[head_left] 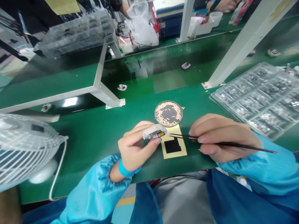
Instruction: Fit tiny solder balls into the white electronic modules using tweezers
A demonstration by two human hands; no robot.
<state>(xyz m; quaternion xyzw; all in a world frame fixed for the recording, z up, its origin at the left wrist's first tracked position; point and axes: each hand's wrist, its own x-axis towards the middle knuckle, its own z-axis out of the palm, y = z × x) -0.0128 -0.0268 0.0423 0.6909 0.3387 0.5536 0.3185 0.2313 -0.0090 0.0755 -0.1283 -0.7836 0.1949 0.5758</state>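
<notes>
My left hand [137, 146] pinches a small white oval device [154, 131], its open side showing inner parts and a yellow piece. Dark tweezers [243, 145] are held in my right hand [221, 137], their tips pointing left, close beside the device. Under and between the hands lies a pale yellow sheet [183, 146] with black pieces [173, 145] on it. Just beyond the sheet sits a round grey perforated dish [168, 113] with many tiny beige bits around its inside.
A white fan [25, 149] stands at the left, its cable on the green table [93, 140]. Clear compartment trays [259, 96] lie at the right. White metal posts [247, 43] hold a shelf. Small devices [186, 65] lie further back. Another person's hands [227, 5] show at the top right.
</notes>
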